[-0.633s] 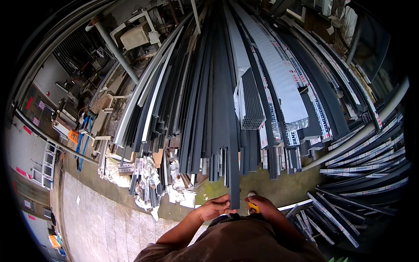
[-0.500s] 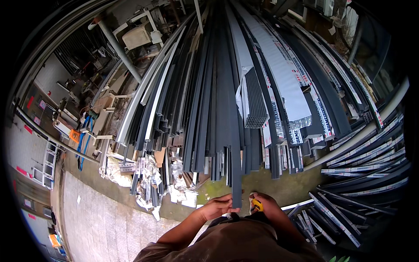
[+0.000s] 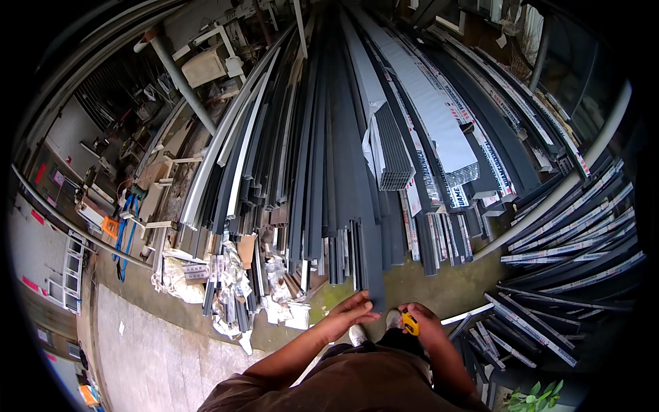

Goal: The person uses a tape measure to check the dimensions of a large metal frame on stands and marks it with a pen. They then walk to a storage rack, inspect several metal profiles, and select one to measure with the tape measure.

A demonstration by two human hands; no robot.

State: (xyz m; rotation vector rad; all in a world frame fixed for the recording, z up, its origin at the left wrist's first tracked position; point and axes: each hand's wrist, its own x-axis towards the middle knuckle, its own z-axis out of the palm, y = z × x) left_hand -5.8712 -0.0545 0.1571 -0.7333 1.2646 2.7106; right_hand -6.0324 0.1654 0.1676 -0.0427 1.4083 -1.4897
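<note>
A long dark grey metal profile [image 3: 371,268] juts toward me from the pile, its near end in front of my body. My left hand [image 3: 349,317] is at that end, fingers bent against its left edge and tip. To the right of the profile, apart from it, my right hand [image 3: 427,325] is closed around a yellow tape measure [image 3: 410,323] with dark markings. I cannot make out any drawn-out tape blade.
Long dark profiles fill the middle, beside white-wrapped bundles [image 3: 439,123]. More labelled profiles [image 3: 583,237] lie stacked at the right behind a grey pipe [image 3: 528,216]. Crumpled wrapping [image 3: 233,275] lies front left. My shoes [image 3: 357,335] stand near the profile's end.
The view has shifted slightly, bringing my shoes into sight. My left hand has moved from beneath the profile's end to its left edge. My right hand still holds the tape measure, now turned more upright.
</note>
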